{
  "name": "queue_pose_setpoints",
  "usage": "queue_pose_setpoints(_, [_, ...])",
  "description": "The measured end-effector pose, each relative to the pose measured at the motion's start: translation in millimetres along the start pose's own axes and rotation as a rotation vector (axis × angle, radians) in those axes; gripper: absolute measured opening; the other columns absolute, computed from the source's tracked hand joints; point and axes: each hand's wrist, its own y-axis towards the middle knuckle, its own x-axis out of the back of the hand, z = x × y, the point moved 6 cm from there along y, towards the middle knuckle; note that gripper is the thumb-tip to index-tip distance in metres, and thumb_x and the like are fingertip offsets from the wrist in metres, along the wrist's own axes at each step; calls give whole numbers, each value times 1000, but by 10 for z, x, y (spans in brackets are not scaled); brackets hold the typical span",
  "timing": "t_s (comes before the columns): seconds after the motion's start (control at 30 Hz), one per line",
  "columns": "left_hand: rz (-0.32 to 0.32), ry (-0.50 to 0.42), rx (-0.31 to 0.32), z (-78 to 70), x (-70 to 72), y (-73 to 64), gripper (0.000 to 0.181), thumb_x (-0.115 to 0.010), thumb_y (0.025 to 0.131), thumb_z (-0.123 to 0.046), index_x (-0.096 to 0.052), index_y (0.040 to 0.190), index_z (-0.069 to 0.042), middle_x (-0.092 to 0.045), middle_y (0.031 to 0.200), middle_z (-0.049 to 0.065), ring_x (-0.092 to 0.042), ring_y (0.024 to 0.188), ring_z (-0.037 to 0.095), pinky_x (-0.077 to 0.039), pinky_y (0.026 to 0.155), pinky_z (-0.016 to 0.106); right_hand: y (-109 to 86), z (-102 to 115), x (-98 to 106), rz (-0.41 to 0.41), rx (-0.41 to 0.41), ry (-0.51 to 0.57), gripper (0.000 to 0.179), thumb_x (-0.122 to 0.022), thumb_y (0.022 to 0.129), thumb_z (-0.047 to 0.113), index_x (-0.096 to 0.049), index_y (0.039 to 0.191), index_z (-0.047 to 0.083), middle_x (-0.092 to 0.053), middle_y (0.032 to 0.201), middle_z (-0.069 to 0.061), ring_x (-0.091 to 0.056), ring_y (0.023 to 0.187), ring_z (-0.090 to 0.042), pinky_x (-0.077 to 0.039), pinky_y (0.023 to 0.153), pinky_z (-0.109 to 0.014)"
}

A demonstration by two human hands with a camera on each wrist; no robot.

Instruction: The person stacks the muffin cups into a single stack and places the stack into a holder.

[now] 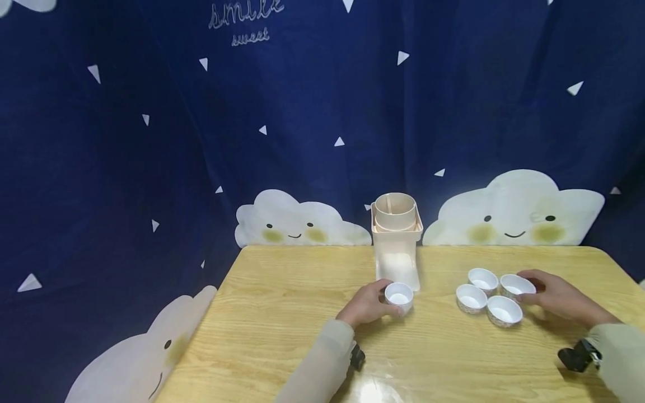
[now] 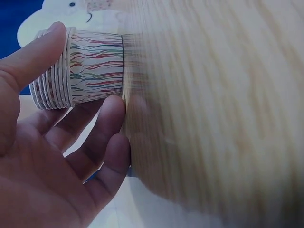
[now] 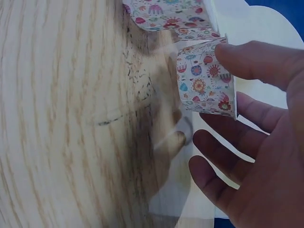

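Note:
My left hand (image 1: 370, 304) grips a nested stack of small paper cups (image 1: 399, 298), in front of the beige holder. In the left wrist view the stack (image 2: 97, 66) shows several rims and wavy coloured lines; the thumb lies across the rims and the fingers are on the other side. At the right, my right hand (image 1: 556, 299) pinches the rightmost white-lined paper cup (image 1: 516, 284) in a close group. That cup (image 3: 205, 78) has a floral print in the right wrist view, with the thumb at its rim.
A beige plastic holder (image 1: 398, 257) with a round tube on top stands at the table's back edge. Several other floral paper cups (image 1: 504, 309) sit beside the held one. The wooden table (image 1: 292, 291) meets a dark blue curtain (image 1: 312, 101) with cloud prints.

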Motion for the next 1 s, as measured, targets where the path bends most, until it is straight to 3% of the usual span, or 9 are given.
queue_pose_setpoints(0.1, [2,0,6,6,-11,-2,53,-89,71,-24,-65,119,-28,-70,103,-9,-60,94,6,-51,72,24,-21,13,19,4,-14,-5,81,-73,87,36,-38,137,-17,-49,130,-40,-52,114,-52,-48,89,-61])
queue_pose_setpoints(0.3, [-11,44,-16,-11,-5,12,52,-89,72,-26,-65,118,-30,-70,103,-12,-60,97,5,-47,82,23,-57,85,105,-15,6,-18,81,-70,89,38,-37,137,-18,-49,130,-42,-51,114,-55,-46,87,-62])
queue_pose_setpoints(0.57, [-19,49,-10,-5,3,-1,52,-89,71,-27,-66,118,-30,-70,103,-13,-61,101,5,-47,87,24,-93,221,214,-69,-40,-15,93,-66,89,53,-29,143,-14,-41,135,-41,-44,118,-55,-40,91,-65])
queue_pose_setpoints(1.0, [-23,69,-13,-17,13,-10,54,-89,71,-28,-66,120,-28,-70,104,-11,-61,98,5,-47,85,23,-132,888,250,-146,138,-45,76,-74,88,39,-42,139,-6,-55,128,-33,-53,115,-50,-48,83,-57])
